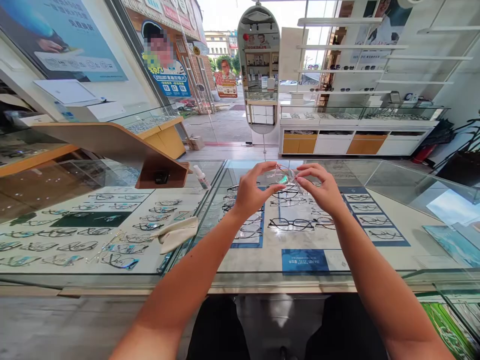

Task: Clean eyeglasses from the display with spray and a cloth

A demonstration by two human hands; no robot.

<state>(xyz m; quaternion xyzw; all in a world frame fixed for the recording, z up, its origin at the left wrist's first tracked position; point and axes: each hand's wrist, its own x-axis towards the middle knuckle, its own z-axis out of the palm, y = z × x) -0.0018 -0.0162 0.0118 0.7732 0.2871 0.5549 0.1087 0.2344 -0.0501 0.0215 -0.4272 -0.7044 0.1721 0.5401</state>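
A pair of eyeglasses [285, 176] with a thin pinkish frame is held up over the glass display counter [240, 280]. My left hand [258, 187] grips its left side between thumb and fingers. My right hand [318, 185] pinches the right side with the fingertips. A green glint shows on one lens. Below, under the glass, lie rows of eyeglasses, among them a black-framed pair [291, 224] between my forearms. To the left, a cream cloth [178, 235] and a small white spray bottle [201, 177] rest on the counter glass.
A brown wooden stand [163, 172] is at the left of the counter. Beyond the counter stand an oval mirror [259, 70] and a white cabinet [337, 142] with drawers. Wall shelves [341, 71] carry sunglasses. A blue card [304, 261] lies near the counter's front edge.
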